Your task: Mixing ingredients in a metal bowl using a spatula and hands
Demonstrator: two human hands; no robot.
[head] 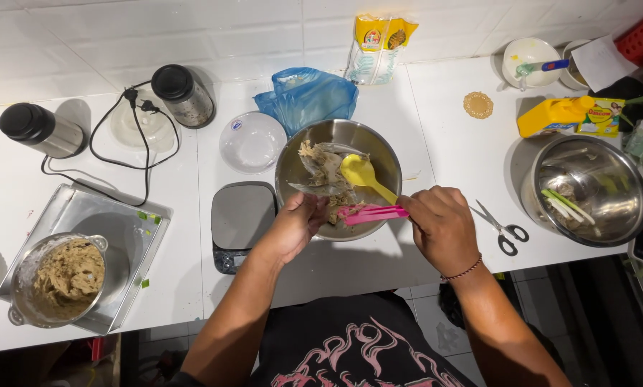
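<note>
A steel mixing bowl [378, 147] stands mid-counter with shredded pale meat and a clear plastic bag [321, 168] inside. My right hand [439, 226] is closed on a yellow spoon [361, 173] and a pink utensil [371, 213], both reaching over the bowl's near rim. My left hand [296, 226] grips the bag's near end at the bowl's near-left rim.
A kitchen scale [241, 215] sits left of the bowl, scissors [504, 229] to its right. A steel tray [131, 236] holds a pot of minced mix [67, 279]. Further right stands a second steel bowl [601, 183] with green stalks. At the back sit two flasks, a blue bag and a yellow bottle.
</note>
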